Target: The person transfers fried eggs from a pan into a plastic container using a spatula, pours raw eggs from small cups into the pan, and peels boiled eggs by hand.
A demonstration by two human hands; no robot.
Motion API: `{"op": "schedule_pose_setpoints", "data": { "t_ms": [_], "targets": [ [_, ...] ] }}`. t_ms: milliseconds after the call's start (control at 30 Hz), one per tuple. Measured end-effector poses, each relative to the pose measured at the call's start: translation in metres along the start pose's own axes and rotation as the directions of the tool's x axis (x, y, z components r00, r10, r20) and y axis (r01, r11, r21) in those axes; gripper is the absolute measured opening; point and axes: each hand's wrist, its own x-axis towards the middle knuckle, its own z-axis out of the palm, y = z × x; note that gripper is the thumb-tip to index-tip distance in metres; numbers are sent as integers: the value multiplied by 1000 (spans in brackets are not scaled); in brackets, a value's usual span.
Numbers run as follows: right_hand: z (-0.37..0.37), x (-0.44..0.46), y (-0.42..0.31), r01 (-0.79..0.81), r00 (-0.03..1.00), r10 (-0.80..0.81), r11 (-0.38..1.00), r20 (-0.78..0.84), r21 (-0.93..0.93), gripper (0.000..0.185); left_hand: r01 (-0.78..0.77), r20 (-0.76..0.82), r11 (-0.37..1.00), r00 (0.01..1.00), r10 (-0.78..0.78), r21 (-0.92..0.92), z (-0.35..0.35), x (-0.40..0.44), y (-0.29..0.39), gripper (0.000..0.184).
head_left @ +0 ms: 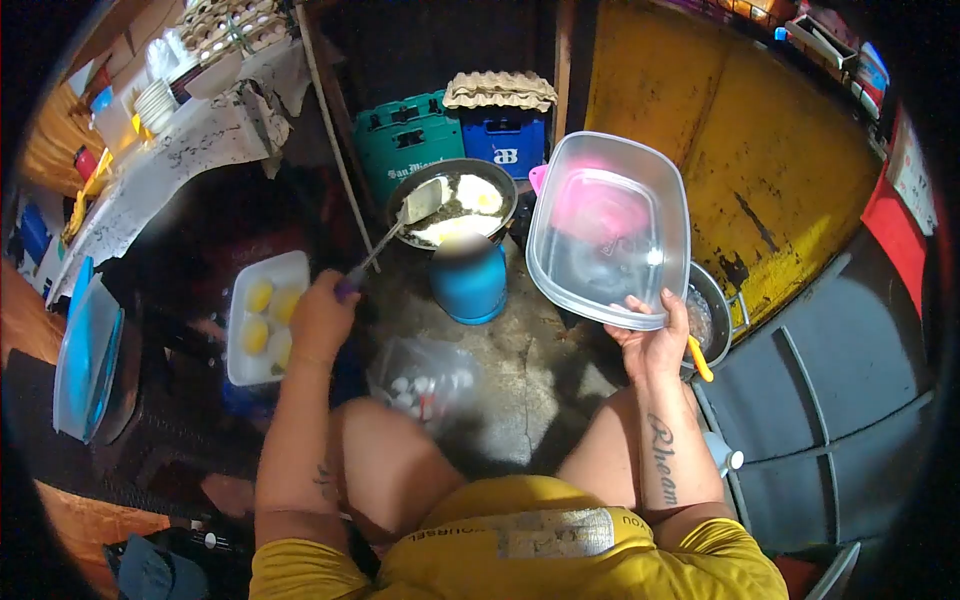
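Note:
My left hand point(322, 318) is wrapped round the purple handle of a metal spatula point(374, 256). The spatula's blade rests in a dark frying pan point(400, 228), where white eggs with yellow yolks point(478, 195) lie in oil. My right hand point(655, 338) grips the lower edge of a clear plastic container point(612, 235), tilted up beside the pan. Something pink shows behind or through the container. Near my left forearm, a white tray point(237, 345) holds several yellow rounded items point(255, 335).
A blue cylinder point(470, 285) stands before the pan, near a plastic bag point(425, 378) of whitish pieces. Behind are a green crate point(400, 150) and a blue crate point(503, 142) under egg trays point(500, 91). A pot point(738, 318) with a yellow-handled utensil point(702, 366) stands right.

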Motion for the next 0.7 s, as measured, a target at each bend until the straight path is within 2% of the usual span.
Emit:
{"op": "schedule_pose_setpoints", "data": {
  "t_ms": [67,200,267,367,467,700],
  "targets": [
    [-1,1,0,0,1000,0,1000,-21,4,56,-26,-18,992,999,29,127,-14,2,5,34],
    [-1,1,-1,-7,999,7,1000,-37,8,54,-38,8,968,999,37,248,-48,6,27,38],
    [0,1,-1,-1,1000,1,1000,-24,4,54,-152,14,936,988,156,318,-61,9,32,28],
    [0,0,-1,0,1000,0,1000,-4,-12,53,-196,48,884,980,195,425,-79,16,47,24],
    [-1,2,1,-14,1000,14,1000,1,-16,53,-201,104,831,979,172,518,-88,26,61,30],
    [-1,2,0,-12,1000,12,1000,-15,1,54,-286,155,788,958,240,545,-88,40,82,25]
  ]
}}
